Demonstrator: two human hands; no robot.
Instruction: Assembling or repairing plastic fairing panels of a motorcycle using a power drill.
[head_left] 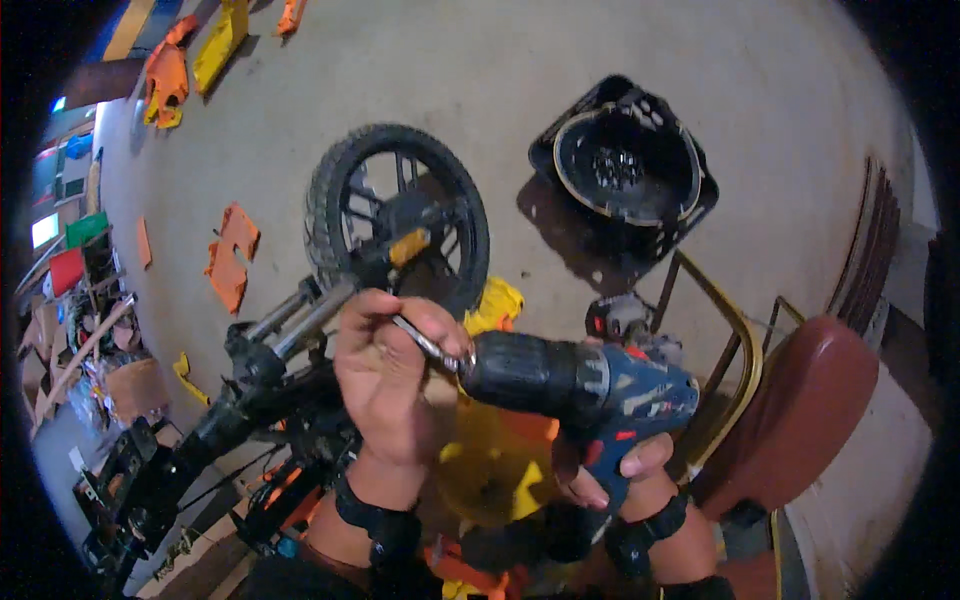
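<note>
My right hand (640,470) is wrapped round the handle of a blue and black cordless drill (645,390), which points to the left. In front of the drill's black chuck, my left hand (385,375) pinches a slim silver metal bit (428,344) between thumb and fingers. The bit's near end meets the chuck's nose; how deep it sits there I cannot tell. Just beyond and below my left hand lies a dark vehicle frame with a silver fork (300,315) and a black-spoked wheel (400,205) with a knobby tire.
A black basin (625,165) holding small metal parts rests on a black crate at the far right. A chair with a dark red seat (795,415) stands close on the right. Orange panels (232,258) and yellow panels (222,45) lie on the concrete floor; clutter lines the left side.
</note>
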